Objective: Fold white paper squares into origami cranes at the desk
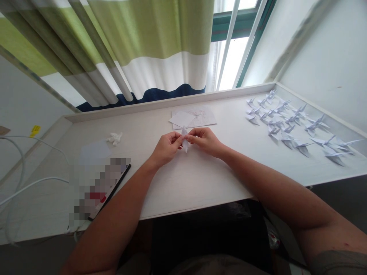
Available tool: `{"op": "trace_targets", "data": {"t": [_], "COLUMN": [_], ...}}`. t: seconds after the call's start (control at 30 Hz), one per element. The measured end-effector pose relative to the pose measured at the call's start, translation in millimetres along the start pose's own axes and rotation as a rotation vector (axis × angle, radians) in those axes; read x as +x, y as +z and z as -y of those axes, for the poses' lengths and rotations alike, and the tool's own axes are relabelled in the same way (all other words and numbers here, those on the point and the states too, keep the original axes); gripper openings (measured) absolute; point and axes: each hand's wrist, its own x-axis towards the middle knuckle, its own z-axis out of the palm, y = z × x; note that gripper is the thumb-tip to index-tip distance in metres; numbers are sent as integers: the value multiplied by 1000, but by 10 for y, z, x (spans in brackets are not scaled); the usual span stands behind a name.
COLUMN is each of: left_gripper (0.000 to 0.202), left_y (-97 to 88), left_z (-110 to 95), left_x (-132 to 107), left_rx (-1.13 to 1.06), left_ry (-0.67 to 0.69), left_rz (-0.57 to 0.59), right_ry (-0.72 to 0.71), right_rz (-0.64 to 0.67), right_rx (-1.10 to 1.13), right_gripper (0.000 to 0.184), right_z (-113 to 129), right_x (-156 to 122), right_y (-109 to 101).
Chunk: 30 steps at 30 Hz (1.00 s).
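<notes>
Between my hands is a small piece of folded white paper (185, 146), narrow and pointed at its top and bottom ends. My left hand (168, 146) pinches its left side between thumb and fingers. From the right, my right hand (207, 140) grips the same piece, thumb and fingertips meeting near its middle. It is held just above the white desk (160, 191). Right behind it lie a blank white paper sheet (181, 118) and, partly under that, a sheet with writing (206, 116).
Several folded paper cranes (286, 122) stand across the desk's right side. At the left are a crumpled white tissue (114, 138), a pale sheet (94, 152) and a blurred-out dark-edged device (106, 191). White cables (37, 181) run along the left edge. A curtain (149, 46) hangs behind.
</notes>
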Motion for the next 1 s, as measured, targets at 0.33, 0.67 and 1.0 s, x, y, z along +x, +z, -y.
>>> {"op": "trace_targets", "data": {"t": [0.33,0.67,1.0], "left_gripper": [29,30,29], "left_y": [46,-4,-28], "left_z": [-3,81,47], "left_x": [-15,12,-7], "left_rx": [83,325,449], "left_ry": [68,349,463], "left_rz": [-63,-58,-95], "right_ry": [80,106,223], "right_rz": [62,34,58], "right_rx": [46,234,330], "right_gripper": [50,47,34], "right_z": [18,40,51], "right_x": [-11,-11,-23], "right_y": [-11,-33,-24]}}
